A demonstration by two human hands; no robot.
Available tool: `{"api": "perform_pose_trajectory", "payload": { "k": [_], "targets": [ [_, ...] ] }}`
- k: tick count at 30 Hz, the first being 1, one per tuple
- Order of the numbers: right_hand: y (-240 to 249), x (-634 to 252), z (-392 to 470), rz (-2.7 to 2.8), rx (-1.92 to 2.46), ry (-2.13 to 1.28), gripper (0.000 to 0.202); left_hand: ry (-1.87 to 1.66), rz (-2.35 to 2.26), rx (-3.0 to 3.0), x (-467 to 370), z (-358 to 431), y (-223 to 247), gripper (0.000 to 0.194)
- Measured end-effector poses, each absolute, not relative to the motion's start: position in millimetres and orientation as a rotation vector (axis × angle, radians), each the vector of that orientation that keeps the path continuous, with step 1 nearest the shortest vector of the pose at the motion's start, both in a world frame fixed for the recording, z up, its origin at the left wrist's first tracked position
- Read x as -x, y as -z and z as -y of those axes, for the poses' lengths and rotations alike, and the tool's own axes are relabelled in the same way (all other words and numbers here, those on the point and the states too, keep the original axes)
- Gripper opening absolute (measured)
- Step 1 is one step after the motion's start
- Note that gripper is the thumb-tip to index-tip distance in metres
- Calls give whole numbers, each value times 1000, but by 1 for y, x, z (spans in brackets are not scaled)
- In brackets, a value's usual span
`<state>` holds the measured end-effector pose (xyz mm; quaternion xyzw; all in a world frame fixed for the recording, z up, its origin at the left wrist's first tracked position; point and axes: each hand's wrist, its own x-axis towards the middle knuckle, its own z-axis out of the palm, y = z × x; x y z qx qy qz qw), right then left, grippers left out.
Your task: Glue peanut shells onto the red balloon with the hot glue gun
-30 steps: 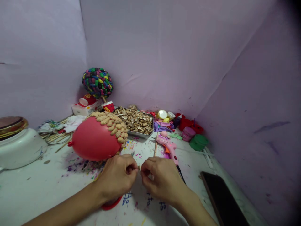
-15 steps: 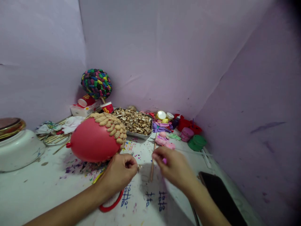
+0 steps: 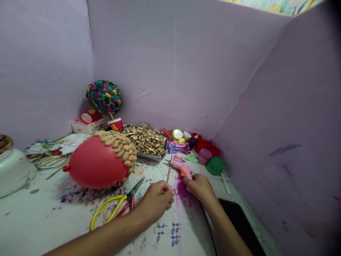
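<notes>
Head view, nearest first: the left hand [image 3: 157, 199] hangs over the worktop [image 3: 64, 227], its grip closed, thumb and fingertips pinched on a small pale piece [image 3: 175, 191], perhaps a bit of shell, too small to tell surely. It looks nearly weightless and brittle, so a light pinch at the edge suits it. Left of that forearm lie scissors [image 3: 130, 195] with yellow and red handles. Slightly farther out, the right hand [image 3: 199, 186] is at the lower end of the handle of a pink glue gun [image 3: 182, 166]; whether its grip is closed around the handle, I cannot tell. The gun should be stiff and fairly light, best held by the handle, away from the possibly hot nozzle. Beyond the scissors lies a red balloon [image 3: 96, 164], light, smooth and easily burst; cupping its peanut-shell covering [image 3: 124, 149] gently seems safer than squeezing bare rubber. Behind it stand a metal tray [image 3: 160, 158] of shells and, farthest, a multicoloured ball [image 3: 103, 96].
</notes>
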<state>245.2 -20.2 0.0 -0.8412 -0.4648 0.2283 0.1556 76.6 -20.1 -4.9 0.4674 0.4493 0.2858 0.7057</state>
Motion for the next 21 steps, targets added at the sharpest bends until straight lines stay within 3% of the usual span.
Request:
{"api": "perform_pose_trajectory", "payload": {
  "k": [7,11,21],
  "targets": [
    [-4,-232,21,982,2010,-970,23,-610,-1020,-1002,-75,17,5,4],
    [-20,-220,26,902,1805,-941,14,-614,-1019,-1005,-75,18,6,3],
    [-19,-217,62,987,1530,-768,31,-736,-1170,-1109,-58,12,-9,5]
  ]
}}
